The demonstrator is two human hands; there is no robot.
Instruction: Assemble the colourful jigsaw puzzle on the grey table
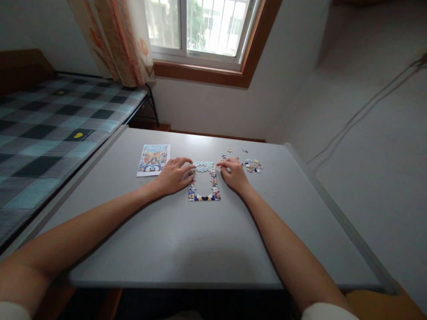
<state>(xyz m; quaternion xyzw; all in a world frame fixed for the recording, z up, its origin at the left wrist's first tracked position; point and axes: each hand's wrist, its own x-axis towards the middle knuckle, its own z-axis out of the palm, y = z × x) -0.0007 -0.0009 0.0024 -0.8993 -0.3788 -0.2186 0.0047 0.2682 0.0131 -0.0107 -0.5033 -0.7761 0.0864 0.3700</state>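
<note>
A small jigsaw frame (204, 197), only its border assembled, lies on the grey table (187, 240) ahead of me. My left hand (173, 175) rests flat at the frame's left edge, fingers stretched toward its top left corner. My right hand (234, 173) sits at the frame's right edge, fingers curled with the tips touching the top right corner. Whether it pinches a piece is hidden. Several loose puzzle pieces (252, 166) lie scattered just right of my right hand.
A printed reference picture (154, 159) lies left of the puzzle. A bed with a checked cover (43, 129) runs along the table's left side. A window (200, 31) and curtain (113, 40) are behind, and a wall stands to the right.
</note>
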